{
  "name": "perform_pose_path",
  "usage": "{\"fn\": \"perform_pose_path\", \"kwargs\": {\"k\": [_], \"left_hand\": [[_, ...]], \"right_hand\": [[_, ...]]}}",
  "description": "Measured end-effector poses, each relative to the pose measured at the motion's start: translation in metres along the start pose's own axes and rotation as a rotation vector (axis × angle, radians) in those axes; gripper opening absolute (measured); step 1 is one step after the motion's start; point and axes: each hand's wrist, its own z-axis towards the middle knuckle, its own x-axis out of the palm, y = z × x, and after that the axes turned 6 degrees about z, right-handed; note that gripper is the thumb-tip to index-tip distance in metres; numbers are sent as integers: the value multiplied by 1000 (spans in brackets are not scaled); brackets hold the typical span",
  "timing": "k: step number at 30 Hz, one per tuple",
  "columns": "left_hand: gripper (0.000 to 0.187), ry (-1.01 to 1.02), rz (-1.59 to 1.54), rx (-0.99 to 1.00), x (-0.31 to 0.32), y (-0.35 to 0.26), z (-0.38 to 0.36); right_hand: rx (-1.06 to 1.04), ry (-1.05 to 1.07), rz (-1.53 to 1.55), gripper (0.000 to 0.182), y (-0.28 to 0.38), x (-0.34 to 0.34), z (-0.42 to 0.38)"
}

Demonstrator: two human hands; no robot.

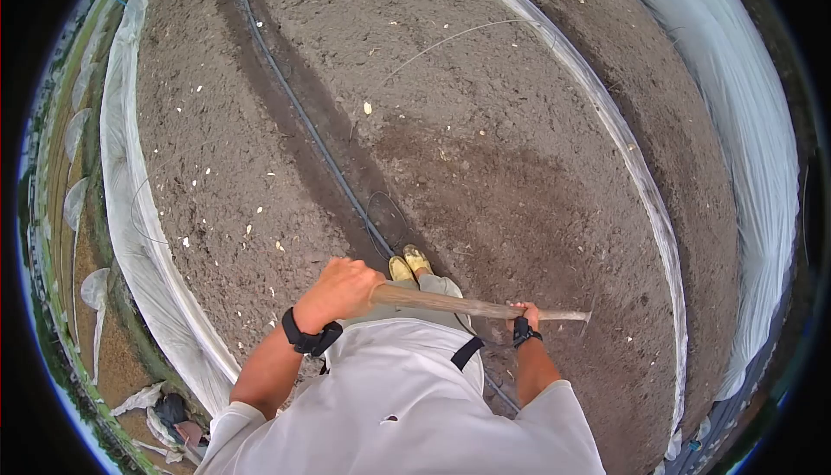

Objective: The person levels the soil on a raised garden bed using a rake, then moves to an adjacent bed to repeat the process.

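Observation:
A long wooden handle (446, 303) runs across the front of my body, from the middle toward the lower right. My left hand (343, 288) is wrapped round its thick end, above my waist. Farther along the shaft, my right hand (525, 312) grips it. Just beyond that hand, a thin tool head (590, 312) shows edge-on over the brown soil (554, 241). Both wrists carry black bands.
A dark hose (316, 142) lies in a furrow leading to my yellow shoes (408, 264). Folded plastic strips (636, 163) edge the soil bed. White sheeting (744, 120) stands at the right. Thin wire arcs (459, 34) cross the soil.

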Motion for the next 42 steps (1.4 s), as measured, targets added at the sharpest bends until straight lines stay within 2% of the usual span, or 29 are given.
{"fn": "perform_pose_path", "kwargs": {"k": [1,3,7,8,10,12,14,15,16,19,22,26,28,31,33,34,36,39,41,42], "left_hand": [[17,9,-34,82,-6,-19,12],[17,48,-10,158,5,-36,31],[17,0,-26,274,-8,-24,49],[17,10,-5,257,-17,-11,49],[16,30,49,228,-41,18,49],[15,53,120,162,-77,51,44],[12,54,184,78,-122,87,34],[10,42,209,46,-151,104,26],[12,11,219,0,-179,121,16],[18,-122,279,-132,-260,168,-27],[23,-248,284,-315,-319,214,-82],[23,-435,357,-622,-350,257,-156],[22,-421,302,-745,-343,278,-185],[20,-349,224,-912,-294,316,-237],[15,-268,242,-1037,-255,334,-283],[15,-266,238,-1041,-243,340,-308],[10,-219,427,-1103,-219,345,-353],[9,-176,309,-1186,-199,349,-406],[10,-175,310,-1182,-174,361,-424],[10,-108,263,-1139,-157,366,-421]], "right_hand": [[-32,-158,-41,19,22,-17,-9],[-86,-252,85,16,48,-56,-7],[6,-251,144,12,39,-84,-3],[-65,-279,114,10,21,-71,-11],[45,-182,-17,8,-16,-59,11],[153,-213,65,6,-64,-1,-3],[282,-113,127,7,-114,61,-15],[331,-51,61,7,-134,102,-42],[379,13,-9,8,-156,143,-71],[456,136,129,8,-243,245,-96],[560,283,125,13,-320,350,-181],[646,570,18,13,-414,474,-255],[659,628,-16,15,-447,504,-274],[593,673,-102,15,-487,518,-287],[567,700,-203,13,-518,494,-297],[632,656,-233,11,-540,479,-296],[733,552,-333,11,-581,449,-302],[799,440,-555,10,-631,401,-304],[777,420,-613,10,-637,381,-289],[763,395,-672,9,-638,368,-275]]}}
